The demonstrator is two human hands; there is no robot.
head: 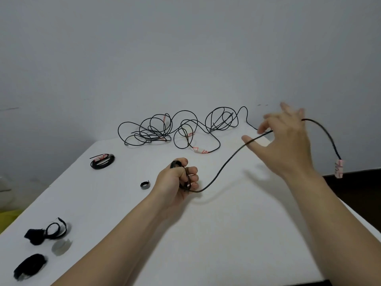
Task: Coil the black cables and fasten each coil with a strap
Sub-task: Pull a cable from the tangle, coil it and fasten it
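Over the white table [226, 234], left hand [177, 179] clenches a half-wound thin black cable [224, 164], right hand [288, 141] splayed; one small black coil [102, 161] done, black cable tangle [156, 130] left.

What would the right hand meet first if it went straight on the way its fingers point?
Probably the loose cable strand beyond the right hand, which leads to the tangle; behind it, the wall. Depth is unclear: the hand may pass above it.

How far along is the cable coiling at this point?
Done: one finished coil lies on the table. In hand: the left hand grips a small started coil; its cable runs across the right hand. Left: tangled cables at the back, straps unused.
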